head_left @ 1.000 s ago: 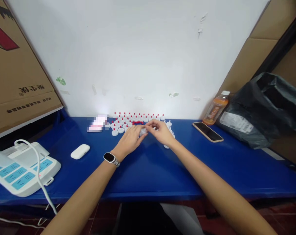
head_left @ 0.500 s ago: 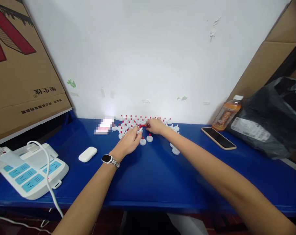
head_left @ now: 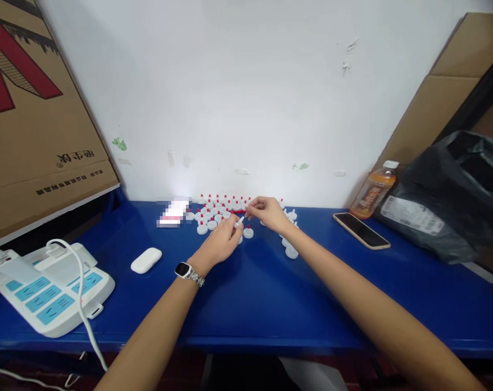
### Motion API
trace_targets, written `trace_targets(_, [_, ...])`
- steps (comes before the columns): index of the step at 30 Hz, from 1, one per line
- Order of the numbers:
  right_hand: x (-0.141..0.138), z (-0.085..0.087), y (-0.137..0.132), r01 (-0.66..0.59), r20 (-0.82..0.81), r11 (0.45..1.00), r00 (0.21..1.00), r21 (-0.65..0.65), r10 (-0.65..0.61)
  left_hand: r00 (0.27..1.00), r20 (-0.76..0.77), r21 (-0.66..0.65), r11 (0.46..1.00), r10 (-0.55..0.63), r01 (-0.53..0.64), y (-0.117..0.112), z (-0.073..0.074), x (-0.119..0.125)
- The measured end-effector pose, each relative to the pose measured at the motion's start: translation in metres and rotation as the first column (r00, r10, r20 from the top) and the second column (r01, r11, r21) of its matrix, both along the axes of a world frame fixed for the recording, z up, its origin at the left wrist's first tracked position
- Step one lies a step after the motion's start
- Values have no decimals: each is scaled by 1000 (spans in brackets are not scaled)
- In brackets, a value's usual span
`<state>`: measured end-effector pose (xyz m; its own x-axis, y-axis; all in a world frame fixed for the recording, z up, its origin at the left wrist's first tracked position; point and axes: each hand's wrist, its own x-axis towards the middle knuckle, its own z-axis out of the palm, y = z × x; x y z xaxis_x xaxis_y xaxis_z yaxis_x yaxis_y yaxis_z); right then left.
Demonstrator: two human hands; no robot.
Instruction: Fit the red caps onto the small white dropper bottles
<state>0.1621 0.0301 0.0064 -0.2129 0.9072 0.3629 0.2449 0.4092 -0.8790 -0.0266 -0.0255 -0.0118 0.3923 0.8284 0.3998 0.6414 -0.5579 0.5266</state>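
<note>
My left hand [head_left: 222, 239], with a watch on its wrist, grips a white nozzle cap [head_left: 240, 221] whose narrow spout points up and right. Beside the spout, my right hand [head_left: 268, 210] has thumb and forefinger pinched together. Whatever lies in that pinch is too small to make out. Several white nozzle caps with red tips [head_left: 202, 228] stand around and behind the hands, and one red-tipped cap [head_left: 248, 232] stands just in front. Small red tips [head_left: 238, 210] lie in a heap behind the fingers. White caps without red tips [head_left: 291, 251] sit by my right forearm.
On the blue table [head_left: 246, 304] are a white earphone case [head_left: 146, 260], a power strip [head_left: 54, 296] with a cable, a phone [head_left: 361, 231], an orange drink bottle [head_left: 372, 190] and a black plastic bag [head_left: 445, 190]. A cardboard box [head_left: 38, 125] stands left; a white wall rises behind.
My right hand has drawn back from the heap of red tips to the spout in my left hand. My left hand has shifted slightly right, still holding the white cap.
</note>
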Motion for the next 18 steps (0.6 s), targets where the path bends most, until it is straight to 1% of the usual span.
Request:
trace_targets(2, [1,-2,-14,-44,-111,999,993,-2,44,1000,-26,19,1000,-10,10,-4,1,5])
trace_targets(6, [2,-9,-34,-58,-236,997,971,-50,44,994,-104,104,994,-23,34,-9,4,10])
trace_targets(8, [1,-10,-38,-63,-276,995,960,-81,38,988,-150,153,987,-22,45,-11,7,11])
trace_targets(10, [1,-10,-41,-63,-309,993,951,-96,31,983,-181,174,983,-24,56,-13,10,12])
trace_targets(14, [0,-10,-46,-49,-371,994,929,-96,10,981,-190,181,981,-34,69,-17,13,13])
trace_targets(18, [-5,-14,-49,-17,-435,993,900,-120,-37,975,-219,189,979,-36,79,-17,12,12])
